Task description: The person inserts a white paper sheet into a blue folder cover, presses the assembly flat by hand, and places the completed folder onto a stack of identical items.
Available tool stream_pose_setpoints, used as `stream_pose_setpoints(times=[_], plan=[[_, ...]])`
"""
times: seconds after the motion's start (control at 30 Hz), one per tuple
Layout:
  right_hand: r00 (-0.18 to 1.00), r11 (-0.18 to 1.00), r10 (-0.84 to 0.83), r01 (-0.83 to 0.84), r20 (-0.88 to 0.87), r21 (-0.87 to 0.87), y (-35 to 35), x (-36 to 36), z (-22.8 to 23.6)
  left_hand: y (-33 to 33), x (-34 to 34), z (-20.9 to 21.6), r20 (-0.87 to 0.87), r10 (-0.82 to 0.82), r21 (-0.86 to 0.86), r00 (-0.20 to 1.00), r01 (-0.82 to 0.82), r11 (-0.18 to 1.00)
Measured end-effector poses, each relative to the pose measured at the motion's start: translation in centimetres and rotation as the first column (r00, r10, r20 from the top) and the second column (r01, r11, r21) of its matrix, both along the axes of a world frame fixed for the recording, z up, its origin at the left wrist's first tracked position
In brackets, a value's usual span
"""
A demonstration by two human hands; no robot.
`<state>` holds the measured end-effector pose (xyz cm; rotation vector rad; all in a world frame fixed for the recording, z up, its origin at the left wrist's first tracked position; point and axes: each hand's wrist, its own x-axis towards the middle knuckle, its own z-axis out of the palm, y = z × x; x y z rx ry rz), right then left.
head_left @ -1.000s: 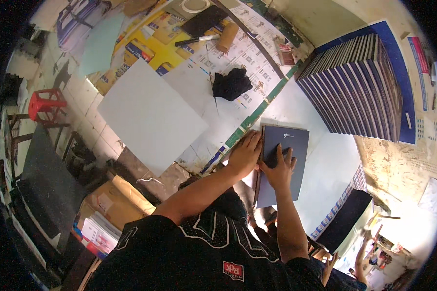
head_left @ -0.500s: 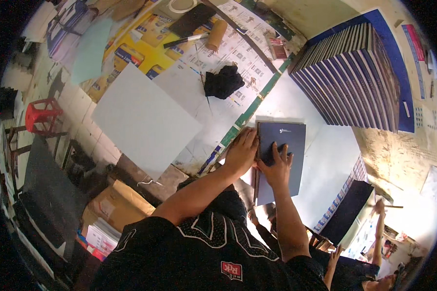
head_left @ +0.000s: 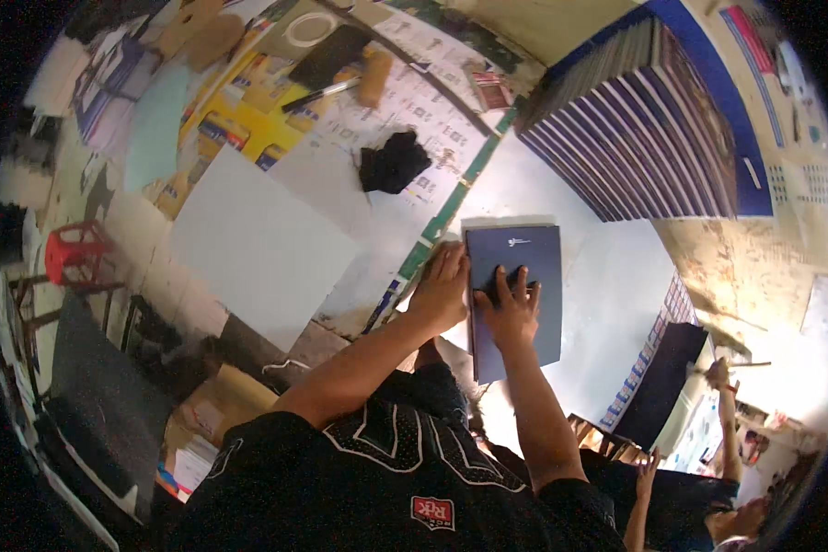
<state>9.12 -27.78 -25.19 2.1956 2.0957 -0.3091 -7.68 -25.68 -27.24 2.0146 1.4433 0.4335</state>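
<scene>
A dark blue hardcover book (head_left: 541,317) lies on the pale work surface in front of me, with a small white mark near its far end. My right hand (head_left: 509,311) rests on the cover with its fingers spread, near the book's left side. Along that left edge my left hand (head_left: 442,290) presses with fingers stretched out side by side; its thumb is hidden. Neither hand is wrapped around the book.
A tall stack of dark blue books (head_left: 630,120) stands at the far right. Beyond my left hand are a black cloth (head_left: 394,162), a brown roll (head_left: 373,78) and a large white sheet (head_left: 262,244). A co-worker's hand (head_left: 719,373) works near a black panel (head_left: 662,382).
The whole view has shifted a little, so the book and stack appear farther left. Both hands stay at the book, the right on its cover and the left along its edge.
</scene>
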Motion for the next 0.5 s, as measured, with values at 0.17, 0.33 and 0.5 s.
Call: stream_pose_setpoints(times=[0.17, 0.33, 0.5], plan=[[0.994, 0.997, -0.067, 0.064, 0.082, 0.043, -0.1, -0.5, -0.4, 5.4, 4.3, 1.3, 0.044, -0.103, 0.393, 0.994, 0.077, 0.916], [0.998, 0.999, -0.054, 0.054, 0.015, 0.008, -1.1, -1.0, -1.0, 7.4, 5.3, -1.4, -0.195, -0.138, 0.456, 0.971, 0.214, 0.864], [0.993, 0.99, -0.112, 0.115, 0.03, -0.086, -1.2, 0.1, -0.2, 8.9, 5.0, 2.3, -0.17, -0.173, 0.306, 0.97, 0.219, 0.926]])
